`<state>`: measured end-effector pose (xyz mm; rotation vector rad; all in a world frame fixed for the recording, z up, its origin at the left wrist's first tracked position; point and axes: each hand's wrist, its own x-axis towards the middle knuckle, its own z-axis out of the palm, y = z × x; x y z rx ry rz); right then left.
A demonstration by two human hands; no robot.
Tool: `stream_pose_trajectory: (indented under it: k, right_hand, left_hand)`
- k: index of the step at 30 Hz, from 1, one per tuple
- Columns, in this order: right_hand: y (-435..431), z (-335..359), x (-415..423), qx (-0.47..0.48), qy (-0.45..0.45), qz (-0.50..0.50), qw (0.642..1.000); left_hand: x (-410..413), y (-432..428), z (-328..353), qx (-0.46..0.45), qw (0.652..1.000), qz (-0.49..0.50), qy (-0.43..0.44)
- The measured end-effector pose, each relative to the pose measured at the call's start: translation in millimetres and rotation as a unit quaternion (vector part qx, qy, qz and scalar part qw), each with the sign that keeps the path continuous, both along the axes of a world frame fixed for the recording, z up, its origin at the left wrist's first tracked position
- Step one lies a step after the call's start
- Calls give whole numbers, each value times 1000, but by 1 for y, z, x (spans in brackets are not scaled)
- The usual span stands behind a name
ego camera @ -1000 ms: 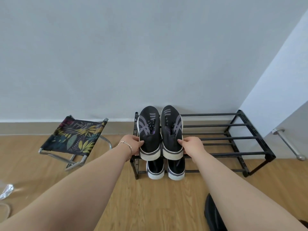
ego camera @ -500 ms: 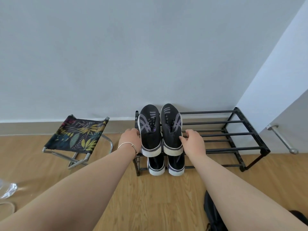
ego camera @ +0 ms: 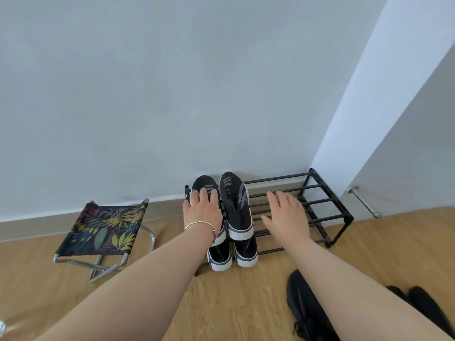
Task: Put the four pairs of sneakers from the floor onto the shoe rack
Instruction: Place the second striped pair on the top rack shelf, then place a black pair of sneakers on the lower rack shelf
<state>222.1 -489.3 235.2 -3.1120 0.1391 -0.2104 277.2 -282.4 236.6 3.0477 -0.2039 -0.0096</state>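
A black two-tier shoe rack (ego camera: 327, 205) stands against the wall. A pair of black sneakers with white soles (ego camera: 237, 205) lies on the left end of its top tier. A second such pair (ego camera: 232, 254) sits on the bottom tier below. My left hand (ego camera: 203, 212) rests flat on the top left sneaker, fingers spread. My right hand (ego camera: 286, 216) hovers open above the bare top bars, to the right of the pair. All-black sneakers lie on the floor: one (ego camera: 305, 308) under my right forearm, others (ego camera: 428, 308) at the right edge.
A folding stool (ego camera: 105, 230) with a leaf-print seat stands left of the rack. A metal door stop (ego camera: 364, 201) juts from the wall on the right. The floor is light wood.
My right hand let go of the top pair's right sneaker and moved right over the bare bars. My left hand slid from the left sneaker's side onto its top.
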Motion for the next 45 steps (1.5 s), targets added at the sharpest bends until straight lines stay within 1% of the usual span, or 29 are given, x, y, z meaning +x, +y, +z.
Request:
stream_pose_trajectory:
  k: [4,9,14,17,21,24,27,32,37,41,43,45]
  right_hand:
    - [-16,29,-22,-32,1,-5,999]
    - [-42,70,-44,-26,18,-36,999]
    - [-77,67,-73,-38,15,-37,998]
    - [-103,45,-91,-32,20,-50,998]
    - [-140,4,-108,-53,36,-35,997]
    - [-166,-30,-116,-69,31,-43,996]
    - [-186,-60,-123,-57,32,-46,997]
    - [-214,-109,-136,11,66,-69,995]
    - [-237,-170,-163,50,134,-108,984]
    - [-248,-215,-194,85,205,-136,966]
    - [-252,-229,-208,132,231,-164,950]
    - [-253,-238,-219,194,254,-209,924]
  left_hand:
    - [-8,-14,14,-7,999,-39,-4]
    - [-35,-45,29,-4,995,-98,-14]
    - [-50,-90,21,0,991,-128,-25]
    - [-56,-121,7,7,990,-138,-21]
    - [-65,-159,-19,16,990,-142,-1]
    - [-74,-176,-42,27,989,-143,10]
    - [-86,-182,-63,35,991,-129,28]
    - [-105,-191,-102,52,990,-107,71]
    - [-133,-200,-153,34,983,-80,162]
    - [-159,-204,-189,22,970,-57,237]
    - [-170,-204,-207,23,959,-51,277]
    - [-180,-204,-223,24,948,-32,316]
